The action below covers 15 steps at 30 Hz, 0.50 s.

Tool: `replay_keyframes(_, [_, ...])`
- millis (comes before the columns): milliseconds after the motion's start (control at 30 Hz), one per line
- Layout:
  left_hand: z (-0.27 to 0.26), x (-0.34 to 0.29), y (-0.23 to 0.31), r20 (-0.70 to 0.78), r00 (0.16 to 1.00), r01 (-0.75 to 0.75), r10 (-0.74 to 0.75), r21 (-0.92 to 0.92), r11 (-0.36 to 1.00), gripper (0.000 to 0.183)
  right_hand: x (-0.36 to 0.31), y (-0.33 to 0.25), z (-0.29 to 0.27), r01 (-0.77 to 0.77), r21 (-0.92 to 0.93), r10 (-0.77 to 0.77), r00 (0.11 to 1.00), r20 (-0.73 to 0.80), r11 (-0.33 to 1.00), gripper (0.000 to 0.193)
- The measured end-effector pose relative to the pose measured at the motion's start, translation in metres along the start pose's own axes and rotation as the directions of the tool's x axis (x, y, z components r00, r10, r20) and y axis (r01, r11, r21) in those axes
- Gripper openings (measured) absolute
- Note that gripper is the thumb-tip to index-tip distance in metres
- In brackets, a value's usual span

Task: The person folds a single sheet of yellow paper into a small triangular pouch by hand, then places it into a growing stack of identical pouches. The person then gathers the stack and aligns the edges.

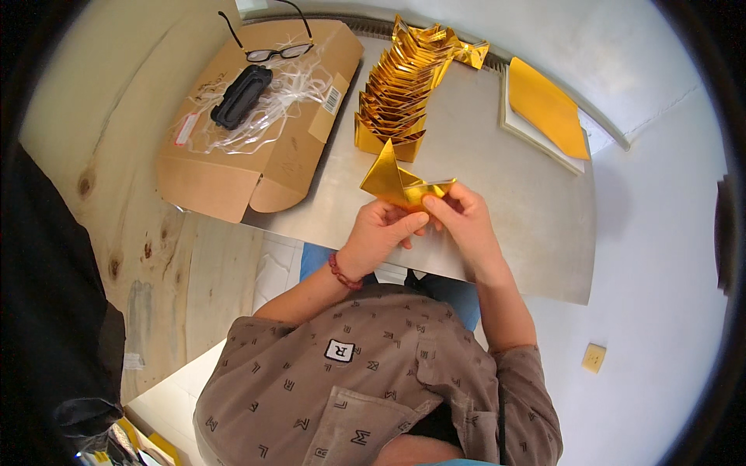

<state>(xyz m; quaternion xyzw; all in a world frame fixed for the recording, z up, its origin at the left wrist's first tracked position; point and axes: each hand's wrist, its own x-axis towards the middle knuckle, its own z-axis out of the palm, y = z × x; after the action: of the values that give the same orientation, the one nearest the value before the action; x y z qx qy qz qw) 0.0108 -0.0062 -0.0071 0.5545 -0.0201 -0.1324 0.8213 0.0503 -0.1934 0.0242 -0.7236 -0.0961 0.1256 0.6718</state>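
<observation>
Both my hands hold one folded piece of shiny gold foil paper above the near part of the metal table. My left hand pinches its lower edge between thumb and fingers; a dark red bracelet circles that wrist. With thumb and fingers, my right hand grips the right side of the same piece, where a fold points to the right. The piece's tall left point stands up toward a long row of nested gold foil pieces, which curves away to the table's far edge.
An open cardboard box occupies the left, with white plastic strips, a black glasses case and black-framed glasses on it. At the far right, a yellow sheet lies on a white stack. The metal tabletop ends near my body.
</observation>
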Motion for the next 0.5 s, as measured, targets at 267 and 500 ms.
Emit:
replay_keyframes(267, [-0.051,0.011,0.019,-0.288,0.888,-0.123,0.359,0.602,0.789,0.062,0.074,0.02,-0.001,0.076,-0.227,-0.079,0.997,-0.002,0.971,0.018])
replay_keyframes(500, [-0.059,0.071,0.029,-0.098,0.854,-0.216,0.511,0.827,0.52,0.078,0.089,0.036,0.003,0.129,-0.379,-0.214,0.958,-0.191,0.916,0.06])
